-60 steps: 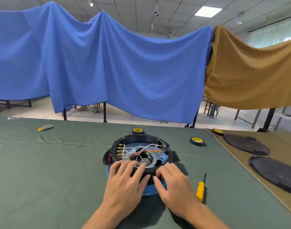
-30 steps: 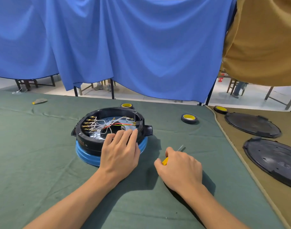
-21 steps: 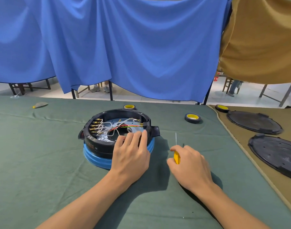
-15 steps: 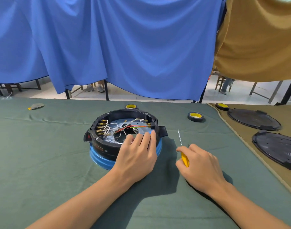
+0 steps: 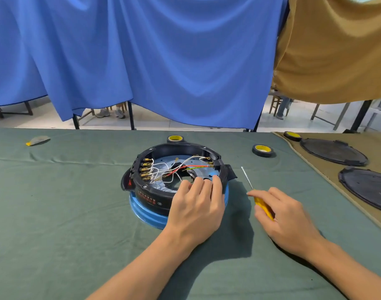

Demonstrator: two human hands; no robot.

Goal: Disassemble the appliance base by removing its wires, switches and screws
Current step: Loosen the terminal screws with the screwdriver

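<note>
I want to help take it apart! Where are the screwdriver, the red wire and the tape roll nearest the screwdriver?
screwdriver (image 5: pixel 262 206), head view, on its yellow handle.
red wire (image 5: pixel 198 166), head view, on its long upper stretch.
tape roll (image 5: pixel 261 148), head view, on its yellow core.

Desk (image 5: pixel 55 213) is covered in green cloth (image 5: pixel 81 245), with tan cloth (image 5: pixel 377 148) at right. Appliance base (image 5: pixel 150 198) is set at centre, two tape rolls (image 5: pixel 175 138) (image 5: pixel 262 150) behind it, and a grey scrap (image 5: pixel 38 140) far left. Two black round covers (image 5: pixel 333 151) (image 5: pixel 367 187) and a third roll (image 5: pixel 292 135) are laid on the tan cloth.
</note>
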